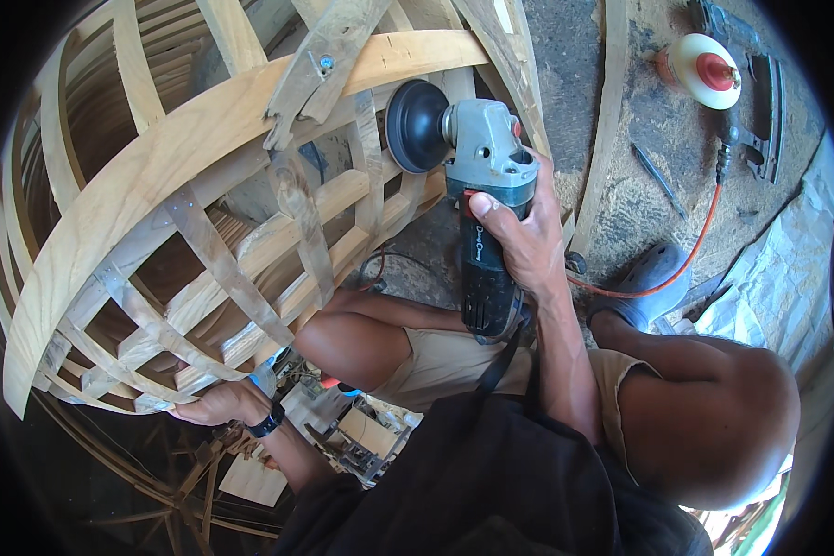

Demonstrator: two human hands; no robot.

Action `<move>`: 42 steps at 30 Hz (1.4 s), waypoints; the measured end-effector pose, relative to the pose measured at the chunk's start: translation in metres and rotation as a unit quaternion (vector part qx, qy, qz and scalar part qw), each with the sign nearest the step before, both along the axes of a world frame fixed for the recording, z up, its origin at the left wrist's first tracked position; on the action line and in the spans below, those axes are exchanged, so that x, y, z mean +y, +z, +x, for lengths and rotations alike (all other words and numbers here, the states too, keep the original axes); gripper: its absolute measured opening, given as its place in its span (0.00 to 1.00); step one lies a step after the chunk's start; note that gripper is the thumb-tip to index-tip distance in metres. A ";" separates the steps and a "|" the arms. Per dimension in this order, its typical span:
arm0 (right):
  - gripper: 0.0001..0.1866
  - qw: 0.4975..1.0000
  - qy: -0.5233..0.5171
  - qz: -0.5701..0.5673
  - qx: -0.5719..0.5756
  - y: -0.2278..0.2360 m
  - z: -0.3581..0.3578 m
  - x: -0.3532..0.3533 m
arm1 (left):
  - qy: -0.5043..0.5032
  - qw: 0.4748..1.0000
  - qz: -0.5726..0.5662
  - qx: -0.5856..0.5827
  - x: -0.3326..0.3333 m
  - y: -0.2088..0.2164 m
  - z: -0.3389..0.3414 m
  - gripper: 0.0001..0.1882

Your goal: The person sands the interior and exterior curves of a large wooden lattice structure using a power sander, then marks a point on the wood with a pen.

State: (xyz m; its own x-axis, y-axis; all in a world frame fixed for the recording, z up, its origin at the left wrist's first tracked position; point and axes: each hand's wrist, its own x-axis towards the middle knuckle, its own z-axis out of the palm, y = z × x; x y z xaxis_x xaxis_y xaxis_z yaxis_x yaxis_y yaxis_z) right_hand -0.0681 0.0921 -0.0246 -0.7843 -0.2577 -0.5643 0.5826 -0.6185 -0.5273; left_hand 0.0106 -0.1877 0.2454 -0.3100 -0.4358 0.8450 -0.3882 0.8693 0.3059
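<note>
My right hand (pixel 531 232) is wrapped round the body of an angle grinder (pixel 487 250), the thumb lying beside its red switch. The grinder's round black pad (pixel 418 126) faces the curved wooden lattice frame (pixel 236 255) on my left, close to its upper right end; whether it touches the wood I cannot tell. With its fingers partly hidden, my left hand (pixel 218 405) grips the lower edge of the frame. A wide pale curved strip (pixel 111 195) runs across the crossed slats. A weathered board scrap (pixel 327 63) is screwed over that strip.
On the dusty floor at the right lie a white bottle with a red cap (pixel 704 72), a dark nail gun (pixel 763 116) with an orange hose (pixel 704 243), and a thin dark rod (pixel 658 179). Crumpled sheeting (pixel 778 269) lies near my grey clog (pixel 658 276). A long wooden strip (pixel 607 120) crosses the floor.
</note>
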 end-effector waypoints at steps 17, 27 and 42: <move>0.46 0.993 0.024 0.065 0.098 0.009 0.002 -0.001 | -0.020 1.000 -0.009 -0.005 -0.006 0.000 0.002 0.23; 0.43 0.997 0.009 0.042 0.068 0.001 0.004 -0.004 | -0.065 0.994 0.060 0.066 0.011 -0.008 -0.013 0.24; 0.42 0.997 0.020 0.032 0.066 0.005 0.007 -0.003 | -0.065 0.993 0.063 0.080 0.018 -0.012 -0.018 0.25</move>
State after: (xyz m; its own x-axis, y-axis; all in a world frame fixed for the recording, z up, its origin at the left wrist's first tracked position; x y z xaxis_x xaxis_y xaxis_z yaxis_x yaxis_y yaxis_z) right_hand -0.0608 0.0887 -0.0198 -0.8433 -0.2563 -0.4725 0.5280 -0.5593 -0.6390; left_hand -0.0073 -0.1696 0.2333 -0.2371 -0.5058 0.8294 -0.2133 0.8600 0.4635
